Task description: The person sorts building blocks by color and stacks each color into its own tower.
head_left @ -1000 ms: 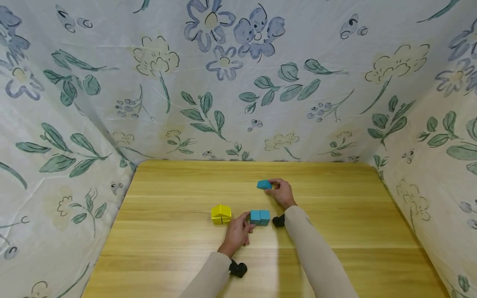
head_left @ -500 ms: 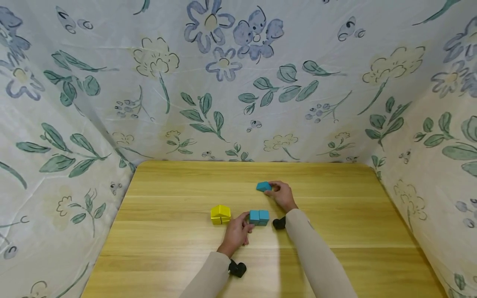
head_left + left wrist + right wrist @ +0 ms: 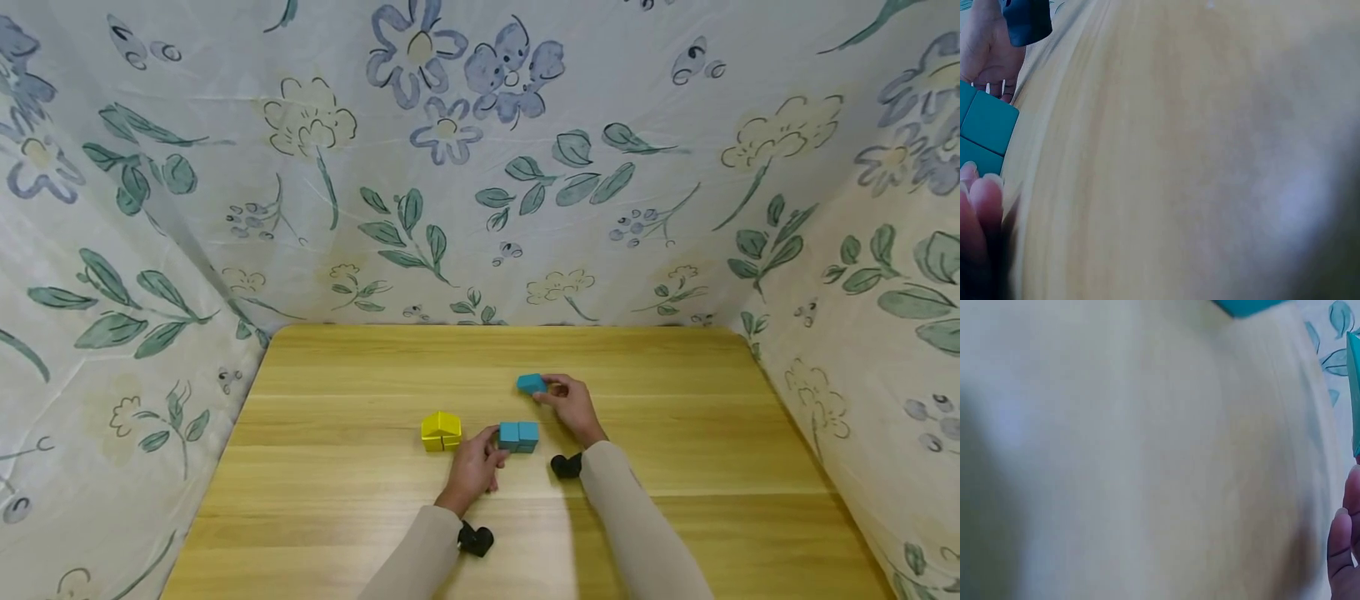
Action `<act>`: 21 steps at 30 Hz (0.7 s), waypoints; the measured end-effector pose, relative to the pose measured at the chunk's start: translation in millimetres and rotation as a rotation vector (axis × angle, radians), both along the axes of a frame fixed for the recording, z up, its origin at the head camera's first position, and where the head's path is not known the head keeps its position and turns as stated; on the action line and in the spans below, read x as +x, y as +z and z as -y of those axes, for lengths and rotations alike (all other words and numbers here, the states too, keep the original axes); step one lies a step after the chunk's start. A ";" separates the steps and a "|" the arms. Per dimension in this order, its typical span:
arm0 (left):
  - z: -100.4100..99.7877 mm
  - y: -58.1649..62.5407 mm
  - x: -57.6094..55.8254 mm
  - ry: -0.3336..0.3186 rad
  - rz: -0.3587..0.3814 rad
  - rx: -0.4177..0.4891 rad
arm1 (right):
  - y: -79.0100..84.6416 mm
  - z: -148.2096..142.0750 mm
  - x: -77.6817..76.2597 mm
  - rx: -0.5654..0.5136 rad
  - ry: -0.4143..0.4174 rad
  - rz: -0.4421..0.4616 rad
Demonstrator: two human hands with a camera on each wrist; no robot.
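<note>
My right hand pinches a blue wedge-shaped block by its right end, beyond the other blue blocks. In the right wrist view, this block shows at the right edge, above the fingertips. Nearer to me, blue blocks stand stacked side by side. My left hand holds their left side, thumb at the front and forefinger at the left rear corner. One fingertip meets a lower block's face in the left wrist view, beside the blue blocks. The rest of the grip is hidden.
Left of the left hand stands a yellow block house with a peaked top. Black wrist cameras hang by both sleeves. The wooden table is enclosed by flower-printed cloth at the back and sides.
My right hand brings the blue wedge-shaped block slightly nearer, toward the blue stack. The left hand stays at the stack. The head view shifts a little.
</note>
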State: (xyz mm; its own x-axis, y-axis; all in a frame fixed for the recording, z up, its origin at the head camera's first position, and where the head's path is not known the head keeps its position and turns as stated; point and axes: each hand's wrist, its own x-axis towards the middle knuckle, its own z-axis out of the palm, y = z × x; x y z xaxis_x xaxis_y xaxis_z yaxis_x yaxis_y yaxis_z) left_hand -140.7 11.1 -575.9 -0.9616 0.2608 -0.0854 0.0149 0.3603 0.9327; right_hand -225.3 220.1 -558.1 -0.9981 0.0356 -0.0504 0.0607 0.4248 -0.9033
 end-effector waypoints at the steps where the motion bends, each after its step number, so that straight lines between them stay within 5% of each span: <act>1: 0.1 -0.1 0.2 0.000 0.003 -0.003 | 0.8 -0.1 2.1 -0.004 0.001 0.001; 21: -1.0 -0.9 -0.1 0.005 0.005 0.001 | 23.9 6.9 53.2 -0.067 0.048 -0.102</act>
State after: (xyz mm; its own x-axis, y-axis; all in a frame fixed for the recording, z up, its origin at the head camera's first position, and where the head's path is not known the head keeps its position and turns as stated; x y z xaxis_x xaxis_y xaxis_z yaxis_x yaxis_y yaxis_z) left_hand -140.8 12.1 -576.8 -0.9626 0.2557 -0.0898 0.0084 0.3592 0.9332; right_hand -172.1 213.2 -534.2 -0.9986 -0.0124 0.0506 -0.0516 0.3632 -0.9303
